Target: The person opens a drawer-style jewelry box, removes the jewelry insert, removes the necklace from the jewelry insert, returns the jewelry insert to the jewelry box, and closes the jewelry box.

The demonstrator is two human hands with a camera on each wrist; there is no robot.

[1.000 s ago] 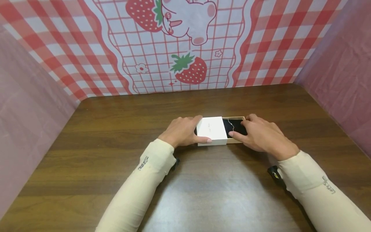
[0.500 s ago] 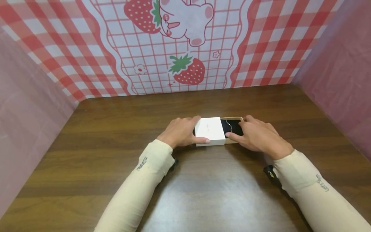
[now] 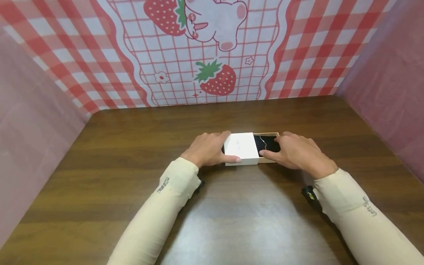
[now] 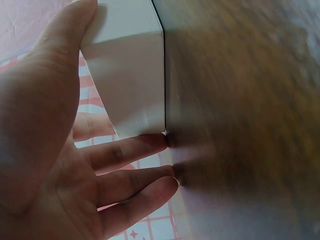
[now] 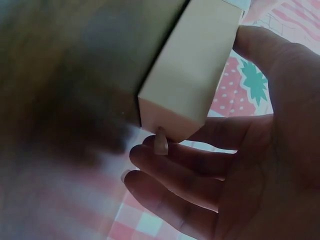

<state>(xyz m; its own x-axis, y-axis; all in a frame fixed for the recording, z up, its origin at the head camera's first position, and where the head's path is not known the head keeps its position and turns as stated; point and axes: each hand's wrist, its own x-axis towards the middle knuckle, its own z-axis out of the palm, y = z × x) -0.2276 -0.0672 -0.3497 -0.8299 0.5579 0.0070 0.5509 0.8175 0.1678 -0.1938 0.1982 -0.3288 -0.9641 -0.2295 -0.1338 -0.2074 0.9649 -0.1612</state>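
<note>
A white slide-out jewellery box lies on the wooden table, its tray partly out to the right. My left hand (image 3: 208,149) grips the white sleeve (image 3: 241,146), thumb along the near side and fingers at the far side. In the left wrist view, the sleeve's end wall (image 4: 127,85) shows between thumb and fingers. My right hand (image 3: 298,152) holds the cream tray (image 3: 267,161) by its right end, thumb over the near edge. On the tray's black insert (image 3: 272,142) lies a thin silvery chain (image 3: 264,141). A small ribbon tab (image 5: 160,143) sticks out of the tray's end.
The brown wooden table (image 3: 132,140) spreads around the box on every side. A red checked cloth with strawberries (image 3: 218,81) hangs behind it, and pink cloths (image 3: 381,92) close off both sides.
My right hand has shifted slightly left, bringing its thumb a little closer to the sleeve. The tray stands out by nearly the same amount, and my left hand keeps its hold.
</note>
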